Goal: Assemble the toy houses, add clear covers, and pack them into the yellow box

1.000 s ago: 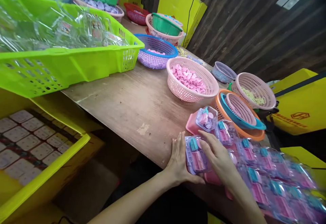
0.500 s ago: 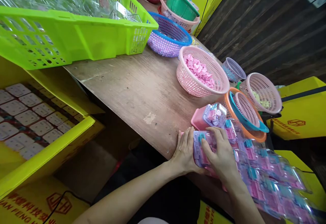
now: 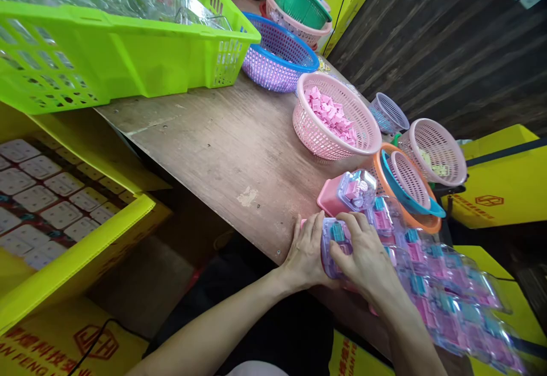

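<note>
Between my two hands is a small pink and lilac plastic toy case (image 3: pixel 331 250) with a teal piece on its face. My left hand (image 3: pixel 304 250) wraps around its left side, thumb underneath. My right hand (image 3: pixel 363 256) grips it from the right, with the thumb and fingers over the lilac part. Just beyond stands a similar pink toy case (image 3: pixel 337 195) with a clear cover. Rows of such cases with clear domes (image 3: pixel 448 305) stretch away to the right of my right hand. The undersides of the held case are hidden by my fingers.
A pink basket (image 3: pixel 310 131) of small pink parts stands ahead on the wooden table (image 3: pixel 205 154). Nested orange and blue baskets (image 3: pixel 431 222) are at right. A green crate (image 3: pixel 145 60) of clear plastic covers is at left, above an open yellow carton (image 3: pixel 102 245).
The whole view has shifted slightly, so things sit a little further left and up. My right fingers have closed in further over the lilac part; both hands still hold the case.
</note>
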The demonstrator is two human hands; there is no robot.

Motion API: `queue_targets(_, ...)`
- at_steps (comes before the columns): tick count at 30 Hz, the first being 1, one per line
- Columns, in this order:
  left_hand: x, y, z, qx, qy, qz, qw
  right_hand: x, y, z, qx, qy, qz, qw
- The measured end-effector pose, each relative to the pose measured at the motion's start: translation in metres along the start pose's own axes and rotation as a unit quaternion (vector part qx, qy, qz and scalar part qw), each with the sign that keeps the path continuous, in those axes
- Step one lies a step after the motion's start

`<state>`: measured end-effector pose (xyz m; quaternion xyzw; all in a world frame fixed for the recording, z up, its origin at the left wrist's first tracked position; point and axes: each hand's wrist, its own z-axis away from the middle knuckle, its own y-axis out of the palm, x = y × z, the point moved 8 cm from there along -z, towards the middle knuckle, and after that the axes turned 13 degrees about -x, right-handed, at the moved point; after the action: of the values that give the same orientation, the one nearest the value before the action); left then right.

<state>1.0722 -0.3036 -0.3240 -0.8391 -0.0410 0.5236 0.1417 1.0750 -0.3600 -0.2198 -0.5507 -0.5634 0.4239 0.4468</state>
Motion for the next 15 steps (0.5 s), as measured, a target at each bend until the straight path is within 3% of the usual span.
queue_targets(15, -0.001, -0.006, -0.004, -0.013, 0.002, 0.013, 1.000, 0.030, -0.011, -0.001, -0.027, -0.015, 0.184, 0.982)
